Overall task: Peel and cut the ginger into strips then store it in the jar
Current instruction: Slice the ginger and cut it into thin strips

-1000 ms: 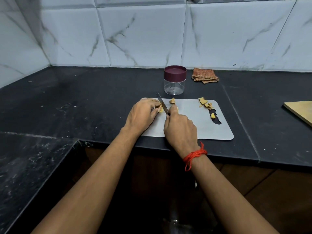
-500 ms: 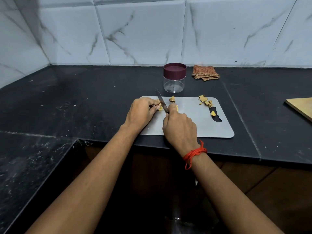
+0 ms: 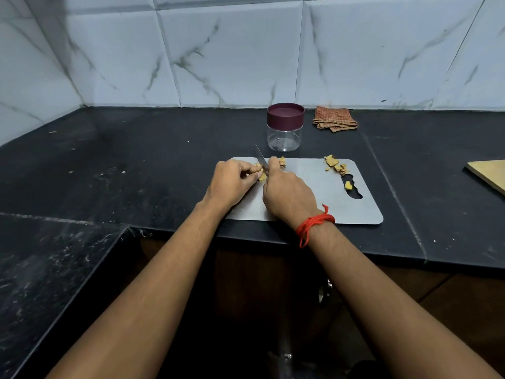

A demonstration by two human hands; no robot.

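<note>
On the black counter (image 3: 164, 173) our left hand (image 3: 232, 181) pinches ginger (image 3: 261, 177) on the board (image 3: 322, 203) while our right hand (image 3: 289, 195) grips the knife (image 3: 259, 157).

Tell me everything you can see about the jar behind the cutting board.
The jar is small, round, clear and plastic-looking, and seems empty. A maroon lid sits closed on top. The jar stands upright on the black counter, beyond the far edge of the grey cutting board, left of a folded checked cloth. Nothing else touches it.
</note>
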